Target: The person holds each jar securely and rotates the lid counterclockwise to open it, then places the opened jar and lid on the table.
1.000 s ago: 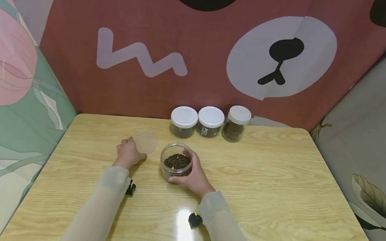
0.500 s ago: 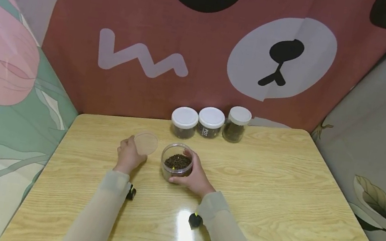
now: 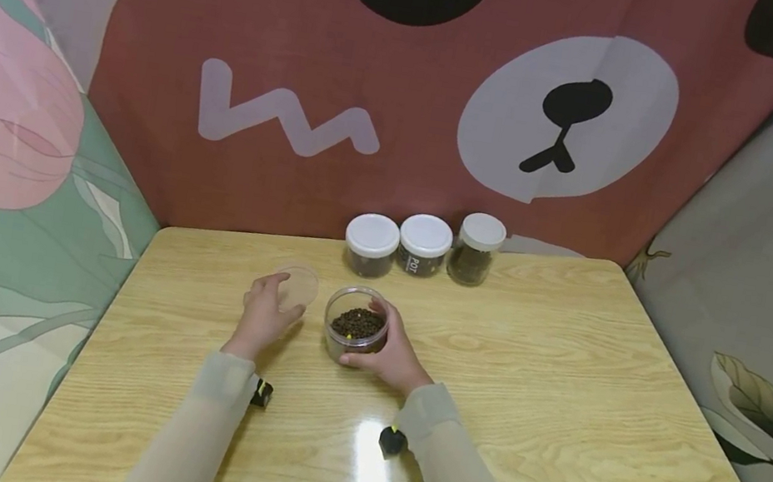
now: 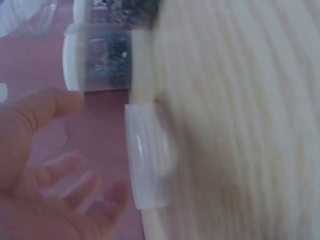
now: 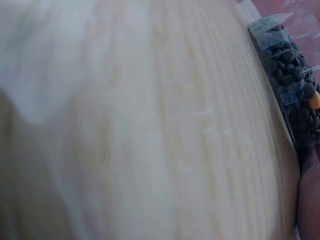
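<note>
My right hand point(image 3: 393, 353) wraps the open jar point(image 3: 354, 335) of dark pellets, fingers curled round its right side — jar stands upright on the bench point(image 3: 558, 403), mouth up, no lid on. My left hand point(image 3: 264, 314) sits just left of the jar and pinches the clear lid point(image 3: 298, 284), thumb and fingers on its near edge; the lid is tilted and lifted off the bench, up and to the left of the jar's mouth. So the lid lies close beside the jar, left hand is the nearer one to it, and the gap between lid and jar rim is open — nothing in the way. In the left wrist view the lid point(image 4: 60, 150) is a blur against my fingers. Behind the jar, against the backdrop, three lidded jars point(image 3: 423, 244) stand in a row, well apart from both hands.
</note>
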Available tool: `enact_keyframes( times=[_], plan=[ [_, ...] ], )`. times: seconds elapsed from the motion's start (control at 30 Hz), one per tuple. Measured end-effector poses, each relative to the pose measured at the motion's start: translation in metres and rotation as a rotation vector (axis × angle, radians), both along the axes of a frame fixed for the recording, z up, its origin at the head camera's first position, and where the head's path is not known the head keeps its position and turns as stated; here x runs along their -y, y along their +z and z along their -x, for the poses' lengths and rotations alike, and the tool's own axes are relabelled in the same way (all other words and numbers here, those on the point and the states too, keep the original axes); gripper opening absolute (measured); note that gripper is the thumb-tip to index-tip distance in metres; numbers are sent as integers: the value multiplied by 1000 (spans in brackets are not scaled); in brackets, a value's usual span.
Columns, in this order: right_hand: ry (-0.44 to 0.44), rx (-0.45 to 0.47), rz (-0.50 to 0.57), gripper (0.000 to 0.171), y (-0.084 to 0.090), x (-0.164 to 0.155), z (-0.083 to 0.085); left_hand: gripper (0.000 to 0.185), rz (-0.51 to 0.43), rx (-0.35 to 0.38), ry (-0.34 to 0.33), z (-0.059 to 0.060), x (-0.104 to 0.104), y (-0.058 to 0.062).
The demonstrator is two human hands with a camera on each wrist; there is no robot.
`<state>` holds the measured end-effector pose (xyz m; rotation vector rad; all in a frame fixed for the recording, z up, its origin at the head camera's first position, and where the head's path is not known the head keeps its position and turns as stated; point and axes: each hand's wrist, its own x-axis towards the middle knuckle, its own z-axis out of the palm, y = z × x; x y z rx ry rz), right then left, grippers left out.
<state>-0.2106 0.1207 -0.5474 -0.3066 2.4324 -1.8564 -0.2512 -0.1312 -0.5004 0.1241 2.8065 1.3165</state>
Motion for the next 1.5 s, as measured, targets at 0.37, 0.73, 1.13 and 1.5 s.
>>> enact_keyframes(
  times=[0.37, 0.73, 1.13, 1.5],
  plan=[
    [-1, -3, -13, 117, 2, 0, -1, 51, -190, -44, -235, -10, -17, 9],
    [17, -15, 25, 115, 2, 0, 0, 65, -285, 41, -404, -21, -31, 10],
    [3, -11, 6, 112, 1, -1, -1, 108, -232, 45, -360, -32, -48, 10],
    [10, -43, 14, 109, -3, 0, 2, 109, -140, -21, -293, -35, -59, 8]
  ],
)
